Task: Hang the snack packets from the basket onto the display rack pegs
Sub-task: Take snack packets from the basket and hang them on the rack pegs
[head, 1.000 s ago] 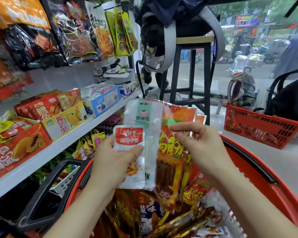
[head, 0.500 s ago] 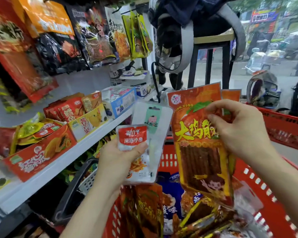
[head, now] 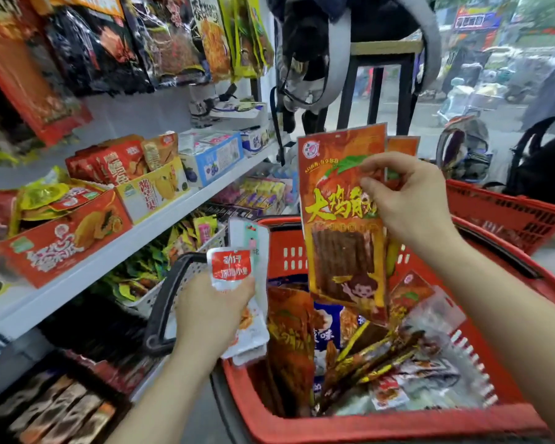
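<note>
**Item 1: orange snack packet** [head: 343,219]. A flat film pouch with a clear window showing dark strips.
- Place: upright in the air above the far half of the red basket [head: 398,424]. A second orange edge shows just behind it.
- Holder: the right hand [head: 407,200]. Its fingers [head: 375,161] pinch the packet's right margin near the top, with the thumb in front.
- Handling, as I judge it: light, floppy and slick. It would buckle if taken mid-body. It is better held by the sealed top strip, close to the hang hole, which I cannot make out from here.

**Item 2: small white packets** [head: 231,267]. They are red-labelled, two or so stacked.
- Place: above the basket's near-left corner, just beside its black handle [head: 164,299].
- Holder: the left hand [head: 212,312], fingers curled round the stack and thumb pressed across the front.

**Item 3: loose packets** [head: 382,363]. They are heaped inside the basket, overlapping, mostly orange and brown film.

**Surroundings**
- Hanging packets [head: 173,36] are up and to the left of the basket. The pegs themselves are hidden behind them.
- A white shelf [head: 109,251] to the left of the basket carries open display cartons [head: 61,241].
- A second red basket [head: 510,216] stands beyond it, to the right.
- A black stool [head: 382,75] with a backpack [head: 334,33] stands beyond the basket.

**Obstructions, in my view**
- The hung rows look crowded, so a free peg tip may be hard to reach.
- The left hand is occupied, which leaves only the right to thread the hole.
</note>
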Demonstrator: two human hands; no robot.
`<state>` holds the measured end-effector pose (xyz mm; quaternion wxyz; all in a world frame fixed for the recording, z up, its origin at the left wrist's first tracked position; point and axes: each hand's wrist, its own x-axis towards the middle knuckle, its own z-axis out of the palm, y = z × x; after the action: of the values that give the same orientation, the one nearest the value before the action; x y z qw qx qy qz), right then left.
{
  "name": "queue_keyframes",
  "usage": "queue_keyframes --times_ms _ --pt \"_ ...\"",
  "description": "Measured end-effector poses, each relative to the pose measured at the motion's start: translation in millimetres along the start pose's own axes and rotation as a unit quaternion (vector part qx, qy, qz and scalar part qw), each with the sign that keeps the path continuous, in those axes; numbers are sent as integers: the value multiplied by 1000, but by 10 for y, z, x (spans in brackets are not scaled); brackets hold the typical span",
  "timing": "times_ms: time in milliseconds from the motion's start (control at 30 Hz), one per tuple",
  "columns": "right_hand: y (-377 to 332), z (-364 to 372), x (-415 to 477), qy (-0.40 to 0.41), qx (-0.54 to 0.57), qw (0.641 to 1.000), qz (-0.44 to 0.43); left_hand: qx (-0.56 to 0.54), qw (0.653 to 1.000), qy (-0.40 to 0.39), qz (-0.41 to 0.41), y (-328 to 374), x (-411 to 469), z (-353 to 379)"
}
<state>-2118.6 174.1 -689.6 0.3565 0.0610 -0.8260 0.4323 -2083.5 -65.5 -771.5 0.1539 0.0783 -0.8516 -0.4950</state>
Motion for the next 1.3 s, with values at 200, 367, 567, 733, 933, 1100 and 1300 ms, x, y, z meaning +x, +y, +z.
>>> queue_keyframes --times_ms 200,367,567,733,933,1100,1300 --pt "-69 -74 -51 -24 11 1000 8 60 994 -89 16 261 -227 564" --pt "-7 -453 -58 17 35 999 6 56 984 -170 15 466 -292 724" --pt "-148 -790 168 59 44 997 -30 -154 979 -134 -10 837 -191 242" --pt "-670 -563 621 50 99 991 -76 -175 979 -54 91 1194 58 -526" --pt "-1329 259 855 -87 243 966 -23 -192 973 23 123 1289 369 -1340" --pt "-1878 888 665 -164 345 924 10 -169 975 36 139 1155 526 -1884" --pt "-2579 1666 461 -221 448 864 62 -150 977 16 150 902 741 -2537"
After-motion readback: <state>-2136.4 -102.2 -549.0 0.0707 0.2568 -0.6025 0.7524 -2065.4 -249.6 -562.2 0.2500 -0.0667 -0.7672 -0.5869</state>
